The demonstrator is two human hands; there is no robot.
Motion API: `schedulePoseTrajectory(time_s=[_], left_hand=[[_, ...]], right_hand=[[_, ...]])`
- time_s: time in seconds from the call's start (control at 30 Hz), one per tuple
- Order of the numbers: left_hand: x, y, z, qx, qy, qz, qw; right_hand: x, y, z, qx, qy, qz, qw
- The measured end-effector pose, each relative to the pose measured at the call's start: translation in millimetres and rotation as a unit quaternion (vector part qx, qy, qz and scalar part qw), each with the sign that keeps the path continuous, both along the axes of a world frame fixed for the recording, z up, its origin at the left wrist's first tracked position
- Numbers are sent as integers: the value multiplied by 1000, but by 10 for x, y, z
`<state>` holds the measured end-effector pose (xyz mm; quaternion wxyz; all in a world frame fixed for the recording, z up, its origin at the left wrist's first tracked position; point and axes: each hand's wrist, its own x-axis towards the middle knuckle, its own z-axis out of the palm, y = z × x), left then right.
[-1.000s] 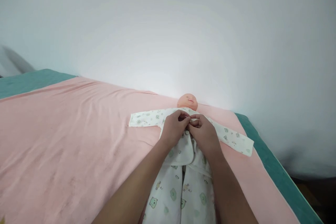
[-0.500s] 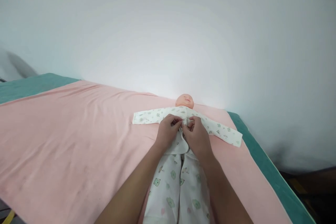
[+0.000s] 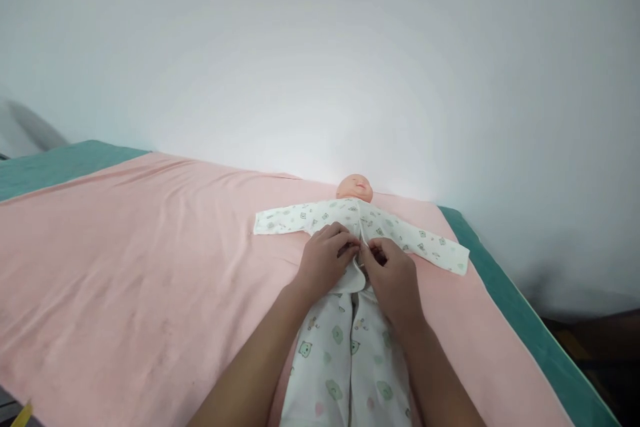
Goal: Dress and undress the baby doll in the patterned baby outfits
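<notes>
The shirt (image 3: 346, 212) lies near the far edge of the pink sheet (image 3: 175, 267), below the doll head (image 3: 355, 187); left hand (image 3: 327, 259) and right hand (image 3: 393, 275) pinch its front. Light, level pinching should keep it flat.

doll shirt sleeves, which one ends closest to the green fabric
The sleeve on the same side as the right hand: it ends almost at the green fabric, while the other sleeve ends well inside the pink cloth.
</notes>
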<state>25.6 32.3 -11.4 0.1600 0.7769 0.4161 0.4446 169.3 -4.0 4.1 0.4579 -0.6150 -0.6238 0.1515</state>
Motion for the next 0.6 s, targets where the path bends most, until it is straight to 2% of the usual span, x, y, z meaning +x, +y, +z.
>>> schedulePoseTrajectory(time_s=[0.23, 0.33, 0.5, 0.6], left_hand=[[4, -7, 39, -40, -18, -5, 999], [24, -41, 98, -90, -54, -7, 994], [-3, -116, 212, -235, -193, -51, 951], [-31, -135, 239, -261, -216, -76, 938]], right_hand=[[54, -6, 65, -55, 118, 75, 989], [35, -21, 76, -65, 157, 82, 982], [31, -46, 92, -64, 198, 90, 974], [29, -56, 111, -64, 218, 100, 969]])
